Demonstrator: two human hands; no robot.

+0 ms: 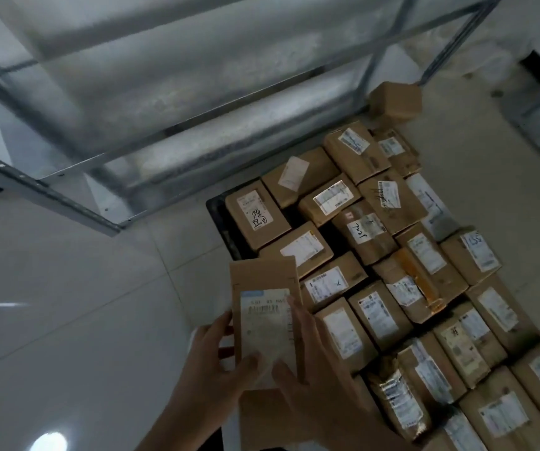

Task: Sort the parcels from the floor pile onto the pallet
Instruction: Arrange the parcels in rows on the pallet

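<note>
cardboard fills the lower right: rows of labelled parcels lie packed on a dark pallet, of which only the near-left corner rim shows. both hands hold one flat brown parcel just off the pallet's left edge, above the pale tiled floor. the left hand grips its left edge, thumb curled over the white shipping label; the right hand pinches the lower right side, fingers lying up along the right edge and thumb on the label. the held parcel's long axis runs away from the person, roughly in line with the nearest packed boxes. the pallet lies to the right and ahead of it, so the right hand is the nearer one to the stack. an open gap seems to show just beyond the parcel's far end, beside the box with black handwriting; that looks like the likely slot, needing a short forward and rightward carry. a grey metal shelving frame stands behind.
</note>
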